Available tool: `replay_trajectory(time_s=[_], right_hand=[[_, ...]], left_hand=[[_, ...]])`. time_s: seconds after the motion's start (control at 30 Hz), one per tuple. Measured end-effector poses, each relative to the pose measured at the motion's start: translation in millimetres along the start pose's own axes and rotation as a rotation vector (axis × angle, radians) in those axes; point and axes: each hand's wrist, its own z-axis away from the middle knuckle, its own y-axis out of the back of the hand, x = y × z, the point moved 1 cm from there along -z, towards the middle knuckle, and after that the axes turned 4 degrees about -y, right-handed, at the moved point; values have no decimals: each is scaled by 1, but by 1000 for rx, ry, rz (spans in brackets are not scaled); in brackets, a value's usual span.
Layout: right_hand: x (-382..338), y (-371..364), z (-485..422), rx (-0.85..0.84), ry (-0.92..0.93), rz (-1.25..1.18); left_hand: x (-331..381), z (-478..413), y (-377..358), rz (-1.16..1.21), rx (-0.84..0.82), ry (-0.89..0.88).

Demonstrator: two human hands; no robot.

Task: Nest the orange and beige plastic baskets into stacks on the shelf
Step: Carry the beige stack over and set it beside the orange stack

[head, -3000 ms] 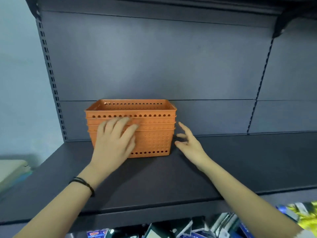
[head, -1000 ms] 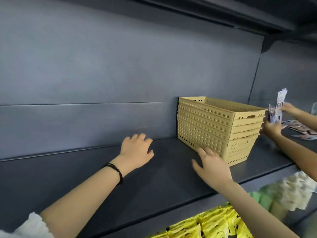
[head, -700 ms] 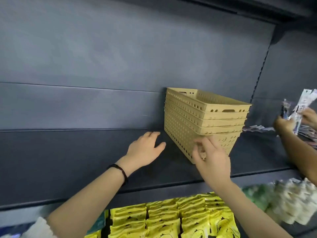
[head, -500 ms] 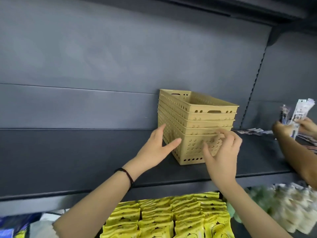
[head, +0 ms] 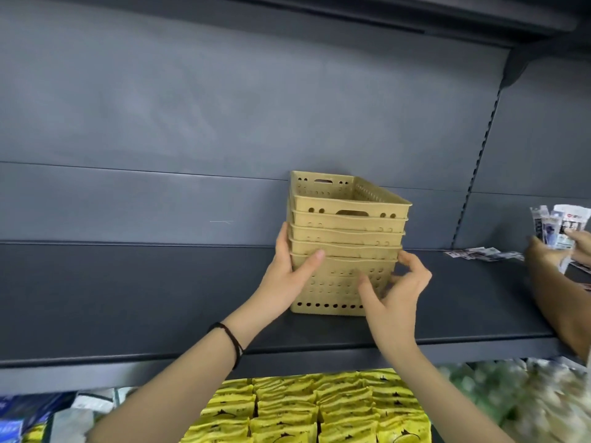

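A stack of several nested beige perforated baskets (head: 347,238) stands on the dark grey shelf (head: 144,292), its short end facing me. My left hand (head: 287,279) grips the stack's left front corner, thumb across the front and fingers along the left side. My right hand (head: 396,289) holds the right front corner, fingers curled on the bottom basket's rim. The orange baskets are out of view.
Another person's hands (head: 556,251) hold small packets at the far right above the shelf, where loose packets (head: 479,253) lie. Yellow packaged goods (head: 307,410) fill the lower shelf. An upper shelf (head: 415,14) overhangs.
My view swung from the orange stack to the beige one. Both hands moved in from the bare shelf and closed on the beige stack's two front corners, and the stack now faces me squarely.
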Motion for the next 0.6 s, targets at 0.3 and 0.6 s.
replay_trajectory(time_s=[0.3, 0.6], right_hand=[[-10, -24, 9, -246, -39, -167], [-70, -98, 74, -333, 78, -72]], left_hand=[[-5, 14, 47, -143, 277, 64], [-18, 35, 139, 31, 211, 119]])
